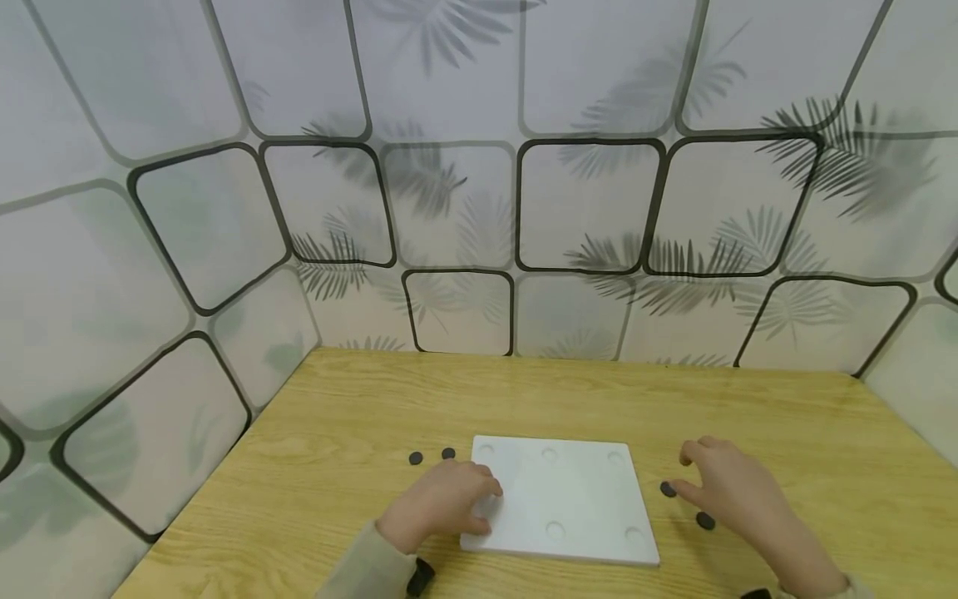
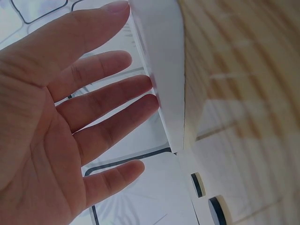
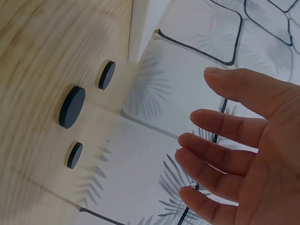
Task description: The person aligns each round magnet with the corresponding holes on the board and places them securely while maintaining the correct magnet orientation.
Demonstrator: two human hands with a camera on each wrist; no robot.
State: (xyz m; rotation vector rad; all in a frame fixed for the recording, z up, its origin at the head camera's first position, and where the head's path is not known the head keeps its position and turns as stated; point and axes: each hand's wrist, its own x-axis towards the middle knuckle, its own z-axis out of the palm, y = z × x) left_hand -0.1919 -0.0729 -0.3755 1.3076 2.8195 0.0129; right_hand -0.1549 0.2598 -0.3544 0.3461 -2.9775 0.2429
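Note:
A white board [image 1: 569, 491] with shallow round recesses lies flat on the table. My left hand [image 1: 443, 503] is over its left edge, fingers loosely spread; in the left wrist view the fingertips come right at the board's edge [image 2: 161, 70]. To the right of the board, my right hand [image 1: 737, 491] hovers above the table with relaxed fingers, holding nothing. Black discs lie near it: one disc [image 1: 669, 489] by the thumb, another disc [image 1: 705, 521] closer to me. The right wrist view shows a third disc [image 3: 75, 155], which the right hand hides in the head view.
Two more black discs, one [image 1: 416, 458] farther left and one [image 1: 448, 453] nearer the board, lie beyond my left hand. The wooden table [image 1: 359, 408] meets a wall covering [image 1: 464, 208] patterned with rounded squares and leaves at the back and left.

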